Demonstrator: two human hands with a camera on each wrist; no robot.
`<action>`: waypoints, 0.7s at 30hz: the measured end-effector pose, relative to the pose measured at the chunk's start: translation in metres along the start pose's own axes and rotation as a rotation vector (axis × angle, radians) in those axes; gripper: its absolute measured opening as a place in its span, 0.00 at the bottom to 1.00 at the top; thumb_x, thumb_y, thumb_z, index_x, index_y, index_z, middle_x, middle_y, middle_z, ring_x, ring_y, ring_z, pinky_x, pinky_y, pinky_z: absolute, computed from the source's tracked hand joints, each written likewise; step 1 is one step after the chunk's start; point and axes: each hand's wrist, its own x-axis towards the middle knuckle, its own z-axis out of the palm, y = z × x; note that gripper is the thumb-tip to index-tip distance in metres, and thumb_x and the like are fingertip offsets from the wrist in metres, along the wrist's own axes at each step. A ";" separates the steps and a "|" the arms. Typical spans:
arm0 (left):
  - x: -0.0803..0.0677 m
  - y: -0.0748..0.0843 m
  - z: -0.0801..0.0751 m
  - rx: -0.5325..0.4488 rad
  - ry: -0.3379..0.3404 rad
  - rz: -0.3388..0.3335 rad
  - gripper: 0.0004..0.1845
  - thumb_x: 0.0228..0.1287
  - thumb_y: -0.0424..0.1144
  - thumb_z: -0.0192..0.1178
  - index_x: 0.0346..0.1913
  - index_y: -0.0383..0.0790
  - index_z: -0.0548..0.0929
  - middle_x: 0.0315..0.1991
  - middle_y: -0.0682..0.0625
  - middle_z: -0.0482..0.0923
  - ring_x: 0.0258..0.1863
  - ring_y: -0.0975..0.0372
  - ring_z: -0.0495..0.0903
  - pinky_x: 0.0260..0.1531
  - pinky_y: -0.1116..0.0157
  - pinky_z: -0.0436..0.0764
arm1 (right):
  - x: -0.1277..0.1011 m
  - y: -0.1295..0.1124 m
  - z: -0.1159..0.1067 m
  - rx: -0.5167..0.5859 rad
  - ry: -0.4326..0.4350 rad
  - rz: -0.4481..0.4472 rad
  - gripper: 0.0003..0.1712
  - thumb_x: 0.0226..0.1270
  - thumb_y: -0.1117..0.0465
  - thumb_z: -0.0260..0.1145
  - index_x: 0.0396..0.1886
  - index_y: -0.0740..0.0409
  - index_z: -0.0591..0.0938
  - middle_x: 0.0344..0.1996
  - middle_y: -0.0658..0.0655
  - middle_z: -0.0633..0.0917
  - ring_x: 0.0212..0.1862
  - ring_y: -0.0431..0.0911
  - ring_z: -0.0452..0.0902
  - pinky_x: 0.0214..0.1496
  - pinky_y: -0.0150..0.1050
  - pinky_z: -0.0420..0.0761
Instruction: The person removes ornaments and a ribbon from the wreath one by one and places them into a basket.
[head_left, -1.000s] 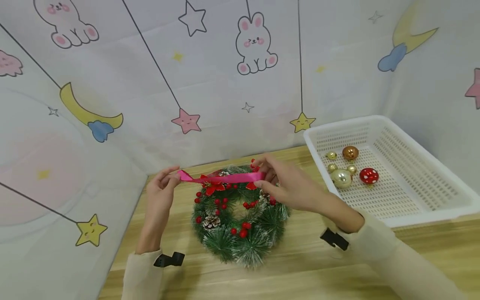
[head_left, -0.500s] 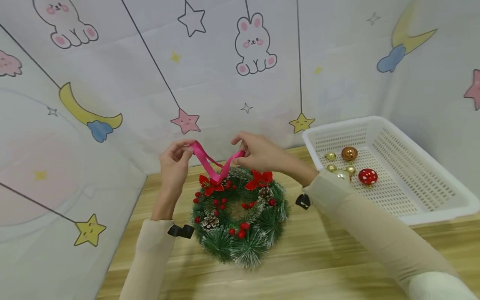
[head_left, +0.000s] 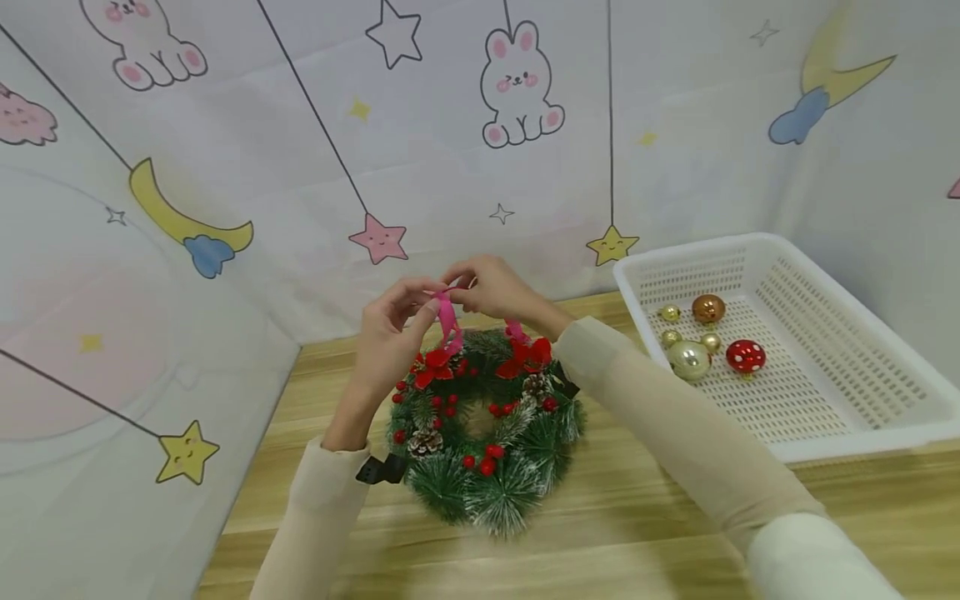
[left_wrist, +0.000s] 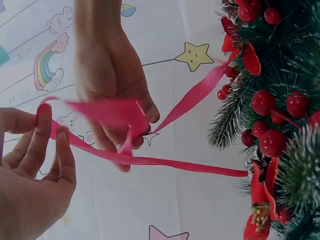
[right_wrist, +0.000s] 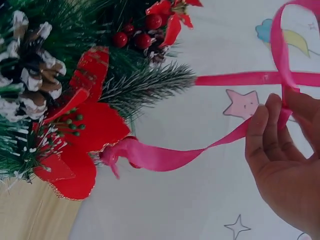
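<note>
A green wreath (head_left: 442, 492) with red berries, pine cones and red poinsettias lies on the table. Above its far edge my left hand (head_left: 392, 333) pinches a pink ribbon (head_left: 447, 321) between thumb and fingers. Close against it, my right hand (head_left: 491, 290) holds another part of the same ribbon, which loops and crosses itself between the hands in the left wrist view. Two lengths of ribbon run down to the wreath. One ends in a knot (right_wrist: 122, 152) beside a red poinsettia (right_wrist: 102, 125) in the right wrist view.
To the right stands a white perforated basket (head_left: 847, 333). Inside are a red dotted ornament (head_left: 746, 357), a brown ball (head_left: 708, 309) and a gold ornament (head_left: 688, 360). A printed cloth backdrop (head_left: 450, 183) rises behind the wooden table (head_left: 525, 558).
My hands have come together above the wreath, the right moving left and the left moving right. The ribbon, stretched between them earlier, is now looped and crossed.
</note>
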 end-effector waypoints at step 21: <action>-0.065 -0.013 0.002 0.603 -0.147 0.034 0.24 0.79 0.40 0.60 0.71 0.34 0.75 0.59 0.37 0.84 0.57 0.46 0.85 0.56 0.46 0.86 | 0.009 0.007 -0.025 -0.240 0.049 0.026 0.14 0.78 0.65 0.63 0.54 0.60 0.91 0.55 0.62 0.88 0.43 0.48 0.77 0.39 0.34 0.76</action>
